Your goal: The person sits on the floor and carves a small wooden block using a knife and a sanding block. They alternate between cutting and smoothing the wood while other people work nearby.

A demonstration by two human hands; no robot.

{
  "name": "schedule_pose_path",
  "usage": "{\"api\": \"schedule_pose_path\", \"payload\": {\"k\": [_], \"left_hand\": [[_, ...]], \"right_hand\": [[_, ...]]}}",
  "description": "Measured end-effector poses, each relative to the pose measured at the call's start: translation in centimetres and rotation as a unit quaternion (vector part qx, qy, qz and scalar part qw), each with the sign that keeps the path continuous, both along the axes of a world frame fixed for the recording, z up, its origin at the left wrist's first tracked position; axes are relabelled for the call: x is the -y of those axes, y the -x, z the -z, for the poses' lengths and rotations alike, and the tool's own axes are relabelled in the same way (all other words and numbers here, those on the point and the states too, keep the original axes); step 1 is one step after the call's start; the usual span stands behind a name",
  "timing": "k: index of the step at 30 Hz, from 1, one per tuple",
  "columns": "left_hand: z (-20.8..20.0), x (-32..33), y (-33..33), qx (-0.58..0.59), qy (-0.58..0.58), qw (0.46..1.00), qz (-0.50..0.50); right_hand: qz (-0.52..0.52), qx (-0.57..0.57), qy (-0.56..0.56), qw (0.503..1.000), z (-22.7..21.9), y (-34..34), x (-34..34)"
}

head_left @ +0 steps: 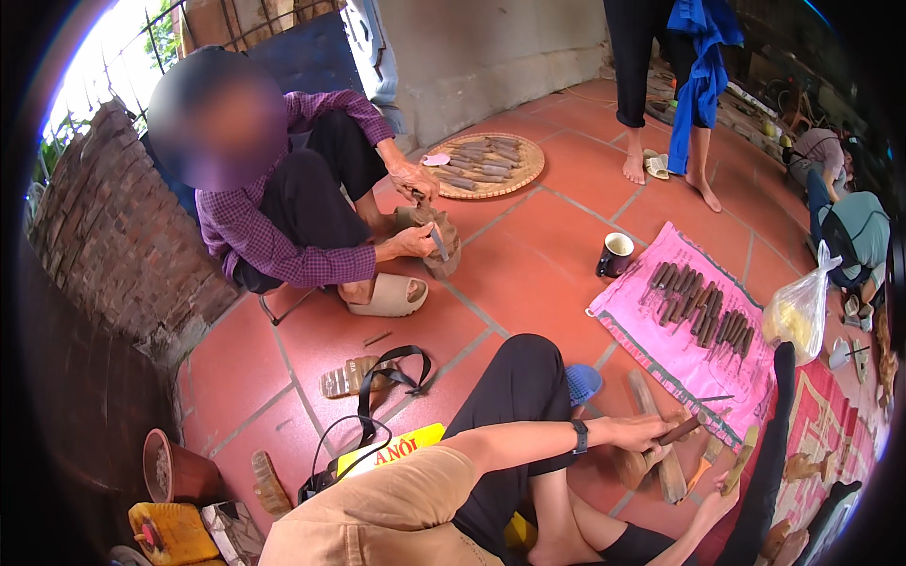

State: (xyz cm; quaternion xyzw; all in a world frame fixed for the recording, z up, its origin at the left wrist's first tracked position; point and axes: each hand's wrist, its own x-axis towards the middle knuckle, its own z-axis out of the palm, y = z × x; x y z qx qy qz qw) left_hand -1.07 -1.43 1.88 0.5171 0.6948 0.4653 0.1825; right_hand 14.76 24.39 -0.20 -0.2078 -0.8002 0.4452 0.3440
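Observation:
At the lower right, my left hand [637, 433], with a dark watch on its wrist, is closed round a dark brown rod [680, 430]. The rod points up and to the right, over a wooden block [630, 466] and a long wooden plank [669, 469] on the tiles. My right hand [719, 502] is closed on a tan, flat stick-like tool [741, 459], whose kind I cannot make out. Between the hands lies an orange-handled tool [703, 464]. Beyond them, a pink cloth [634, 308] carries several dark brown rods [698, 302] with thin stems.
A dark mug [615, 254] stands left of the cloth, a plastic bag [797, 316] to its right. Across the floor a seated person [283, 217] works on a brown piece with a small tool. A round woven tray [491, 191] holds more rods. Another person's legs [661, 104] stand behind.

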Motion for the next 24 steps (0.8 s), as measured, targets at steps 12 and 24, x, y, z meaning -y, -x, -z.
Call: {"api": "schedule_pose_path", "payload": {"k": [12, 24], "left_hand": [[0.0, 0.0, -0.9, -0.067, 0.015, 0.997, -0.017], [1.9, -0.8, 2.1, 0.252, -0.011, 0.966, -0.064]], "right_hand": [[0.079, 0.123, -0.247, 0.958, -0.2, -0.7, 1.8], [0.065, 0.135, -0.107, 0.983, -1.8, 0.5, 2.3]]}}
